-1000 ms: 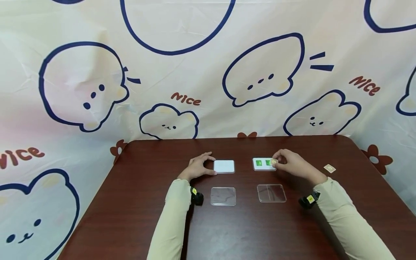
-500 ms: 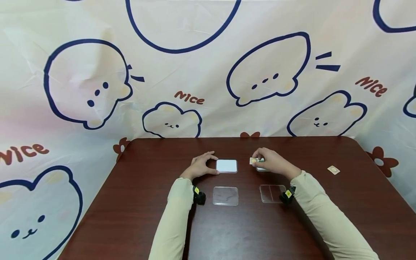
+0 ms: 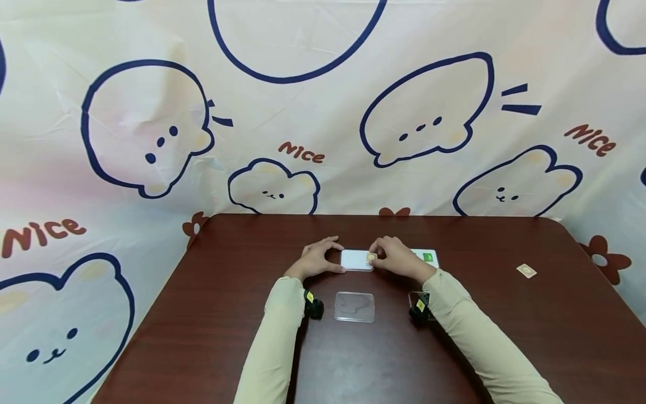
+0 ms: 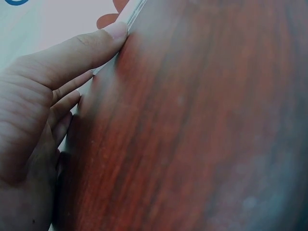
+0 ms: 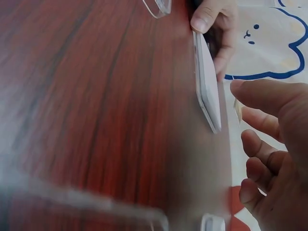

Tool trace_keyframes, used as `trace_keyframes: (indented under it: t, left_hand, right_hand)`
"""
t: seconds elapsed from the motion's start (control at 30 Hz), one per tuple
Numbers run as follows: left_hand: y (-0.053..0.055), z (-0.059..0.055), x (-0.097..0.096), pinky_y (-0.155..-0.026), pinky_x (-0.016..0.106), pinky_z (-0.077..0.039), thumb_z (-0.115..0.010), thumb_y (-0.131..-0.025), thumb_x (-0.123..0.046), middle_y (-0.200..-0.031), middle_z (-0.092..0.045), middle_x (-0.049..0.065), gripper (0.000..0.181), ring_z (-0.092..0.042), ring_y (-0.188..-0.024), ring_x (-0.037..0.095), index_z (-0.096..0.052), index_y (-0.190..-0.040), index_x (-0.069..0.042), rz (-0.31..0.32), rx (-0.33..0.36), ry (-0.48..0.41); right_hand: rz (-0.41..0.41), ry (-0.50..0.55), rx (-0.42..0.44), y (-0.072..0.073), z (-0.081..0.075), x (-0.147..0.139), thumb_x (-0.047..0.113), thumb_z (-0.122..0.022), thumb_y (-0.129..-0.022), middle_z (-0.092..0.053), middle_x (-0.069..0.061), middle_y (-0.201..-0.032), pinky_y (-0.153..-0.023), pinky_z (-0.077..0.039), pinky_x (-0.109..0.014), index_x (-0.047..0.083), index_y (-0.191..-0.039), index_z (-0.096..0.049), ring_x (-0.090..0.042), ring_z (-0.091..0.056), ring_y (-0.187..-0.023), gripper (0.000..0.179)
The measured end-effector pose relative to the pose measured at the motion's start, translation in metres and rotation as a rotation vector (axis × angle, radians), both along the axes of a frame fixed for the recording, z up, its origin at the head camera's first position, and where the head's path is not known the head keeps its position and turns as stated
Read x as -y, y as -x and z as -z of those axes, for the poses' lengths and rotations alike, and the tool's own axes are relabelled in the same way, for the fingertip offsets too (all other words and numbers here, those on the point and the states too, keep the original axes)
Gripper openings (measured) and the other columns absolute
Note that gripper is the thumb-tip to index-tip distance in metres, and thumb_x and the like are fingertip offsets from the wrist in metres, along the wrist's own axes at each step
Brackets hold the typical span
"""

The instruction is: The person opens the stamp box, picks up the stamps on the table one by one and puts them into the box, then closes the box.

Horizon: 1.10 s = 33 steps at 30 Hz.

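Observation:
A stack of white cards in a shallow clear case [image 3: 353,260] lies near the table's far side. My left hand [image 3: 315,260] holds its left end, thumb at the front corner and index finger at the back; in the left wrist view the thumb [image 4: 103,41] meets the case's edge. Over the stack's right end, my right hand [image 3: 401,259] pinches a small beige square card [image 3: 371,257]. In the right wrist view that card [image 5: 237,111] appears edge-on, above the stack [image 5: 208,84]. A second case with a green-printed card [image 3: 428,257] is partly hidden behind my right hand.
In front lies a clear lid [image 3: 355,307]. Another clear lid [image 3: 414,297] is mostly covered by my right wrist. Another small beige card [image 3: 526,270] rests at the right of the brown table [image 3: 504,314]. A patterned cloth [image 3: 343,185] hangs behind the table.
My right hand has carried the small beige card leftward from the green-printed card to the white stack, uncovering part of the green print. My left hand keeps its hold.

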State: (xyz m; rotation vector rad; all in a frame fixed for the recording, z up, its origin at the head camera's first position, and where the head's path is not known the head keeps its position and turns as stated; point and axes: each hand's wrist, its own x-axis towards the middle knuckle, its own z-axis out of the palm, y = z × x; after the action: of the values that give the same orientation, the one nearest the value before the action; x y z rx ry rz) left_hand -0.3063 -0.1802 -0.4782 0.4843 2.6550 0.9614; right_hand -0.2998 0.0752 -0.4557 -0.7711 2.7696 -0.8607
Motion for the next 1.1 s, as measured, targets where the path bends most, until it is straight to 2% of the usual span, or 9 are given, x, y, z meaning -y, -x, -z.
trace_keyframes:
  t: [0.27,0.5,0.73,0.93,1.1]
  left_hand:
    - [0.0,0.0,-0.001,-0.116,0.048,-0.013,-0.078,-0.079,-0.043,-0.159,-0.029,-0.005,0.058,-0.023,-0.148,0.024,-0.058,-0.13,-0.024,-0.007,0.008,0.005]
    - [0.0,0.0,-0.001,-0.116,0.049,-0.013,-0.078,-0.079,-0.042,-0.159,-0.028,-0.006,0.059,-0.024,-0.147,0.025,-0.057,-0.131,-0.023,-0.005,0.012,0.016]
    - [-0.001,-0.003,0.0,-0.117,0.05,-0.012,-0.077,-0.08,-0.042,-0.159,-0.027,-0.006,0.058,-0.023,-0.148,0.025,-0.057,-0.131,-0.023,-0.004,0.02,0.027]
    - [0.0,-0.001,0.0,-0.117,0.05,-0.011,-0.077,-0.08,-0.042,-0.159,-0.027,-0.006,0.058,-0.023,-0.148,0.025,-0.057,-0.131,-0.024,0.002,0.022,0.021]
    - [0.0,0.0,-0.002,-0.116,0.049,-0.012,-0.077,-0.079,-0.042,-0.159,-0.028,-0.006,0.057,-0.024,-0.147,0.025,-0.058,-0.13,-0.024,-0.006,0.015,0.019]
  right_hand:
    - [-0.001,-0.055,0.006,0.004,0.0,0.02,0.029,-0.069,-0.089,-0.058,-0.005,-0.096,-0.074,-0.041,-0.032,0.012,-0.107,-0.066,-0.019,-0.046,-0.086,0.025]
    - [-0.011,-0.075,0.026,0.005,0.001,0.032,0.031,-0.068,-0.09,-0.059,-0.008,-0.104,-0.08,-0.045,-0.038,0.012,-0.11,-0.066,-0.021,-0.049,-0.094,0.027]
    - [-0.023,-0.077,0.03,0.009,0.001,0.039,0.029,-0.069,-0.09,-0.06,-0.009,-0.105,-0.08,-0.045,-0.038,0.011,-0.109,-0.067,-0.021,-0.049,-0.093,0.026]
    - [-0.007,-0.087,0.064,0.011,0.005,0.044,0.029,-0.068,-0.09,-0.058,-0.008,-0.102,-0.074,-0.041,-0.033,0.011,-0.11,-0.066,-0.02,-0.045,-0.088,0.027]
    - [0.0,-0.089,0.067,0.012,0.007,0.046,0.029,-0.068,-0.09,-0.058,-0.007,-0.103,-0.075,-0.042,-0.033,0.012,-0.111,-0.066,-0.02,-0.046,-0.089,0.028]
